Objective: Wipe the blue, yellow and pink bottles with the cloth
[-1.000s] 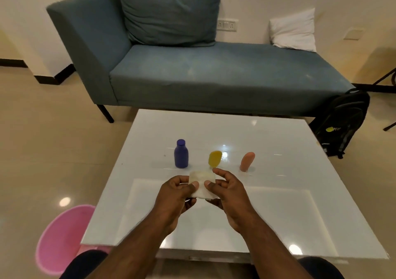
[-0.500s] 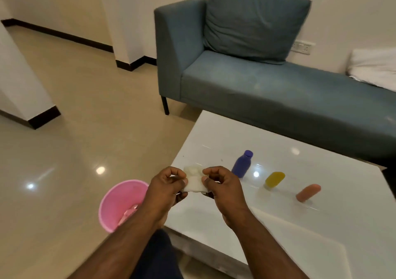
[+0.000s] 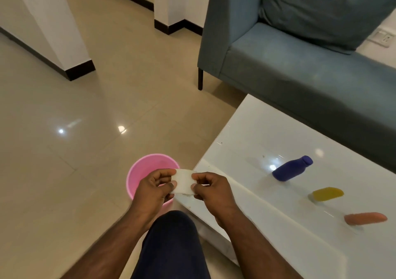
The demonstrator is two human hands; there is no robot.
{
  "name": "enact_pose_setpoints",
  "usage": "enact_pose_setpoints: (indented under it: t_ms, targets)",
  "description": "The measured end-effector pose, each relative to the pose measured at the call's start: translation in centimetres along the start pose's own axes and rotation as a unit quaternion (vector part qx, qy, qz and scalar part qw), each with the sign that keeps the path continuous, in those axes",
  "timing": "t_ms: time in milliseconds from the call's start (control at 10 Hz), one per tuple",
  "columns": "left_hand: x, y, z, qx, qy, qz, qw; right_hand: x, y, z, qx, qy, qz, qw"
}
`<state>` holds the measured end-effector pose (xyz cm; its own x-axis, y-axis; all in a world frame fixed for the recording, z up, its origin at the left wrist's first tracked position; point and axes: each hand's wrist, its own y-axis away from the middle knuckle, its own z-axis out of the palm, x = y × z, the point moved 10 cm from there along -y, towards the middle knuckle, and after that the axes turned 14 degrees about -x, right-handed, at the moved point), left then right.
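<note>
A small white cloth (image 3: 182, 181) is held between my left hand (image 3: 154, 190) and my right hand (image 3: 212, 190), each pinching one side. The cloth hangs over the near rim of a pink bucket (image 3: 147, 169) on the floor, just left of the white table's corner. On the white table (image 3: 267, 231) to the right stand the blue bottle (image 3: 291, 169), the yellow bottle (image 3: 327, 193) and the pink bottle (image 3: 365, 218) in a row, all well apart from both hands.
A grey-blue sofa (image 3: 300, 69) with a large cushion (image 3: 321, 6) sits behind the table. My dark-trousered knee (image 3: 171, 244) is at the bottom centre. Glossy beige floor tiles (image 3: 75, 139) spread to the left, with white pillars (image 3: 53, 32) with dark skirting beyond.
My view has swung left and down. Both hands carried the cloth from above the table, off its left corner, to over the pink bucket. The bottles have not moved.
</note>
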<state>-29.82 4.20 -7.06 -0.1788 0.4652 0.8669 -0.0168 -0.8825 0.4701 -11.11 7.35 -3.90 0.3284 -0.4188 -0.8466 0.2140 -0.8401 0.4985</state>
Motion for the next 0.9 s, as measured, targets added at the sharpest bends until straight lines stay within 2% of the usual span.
enact_pose_setpoints:
  t_ms: [200,400,500,600,700,900]
  targets:
    - [-3.9,-1.9,-5.0,0.093,0.011,-0.028,0.995,0.9,-4.5,4.0,-0.016,0.085,0.018,0.996]
    - [-6.4,-4.8,-8.7,0.158,0.044,-0.043,0.986,0.6,-7.5,6.9,-0.069,0.198,0.012,0.978]
    - [-7.5,-6.6,-9.9,0.169,0.019,-0.057,0.984,0.6,-8.2,7.2,-0.085,0.222,0.010,0.971]
    - [-8.6,-8.4,-10.8,0.159,-0.135,-0.097,0.973,0.6,-8.5,7.2,-0.087,0.270,-0.001,0.959]
    - [-8.6,-8.7,-10.6,0.139,-0.237,-0.107,0.956,0.6,-8.7,6.9,-0.080,0.293,-0.009,0.953]
    - [-6.1,-8.2,-6.8,0.102,-0.428,-0.005,0.898,-1.7,-7.3,6.2,-0.042,0.396,-0.047,0.916]
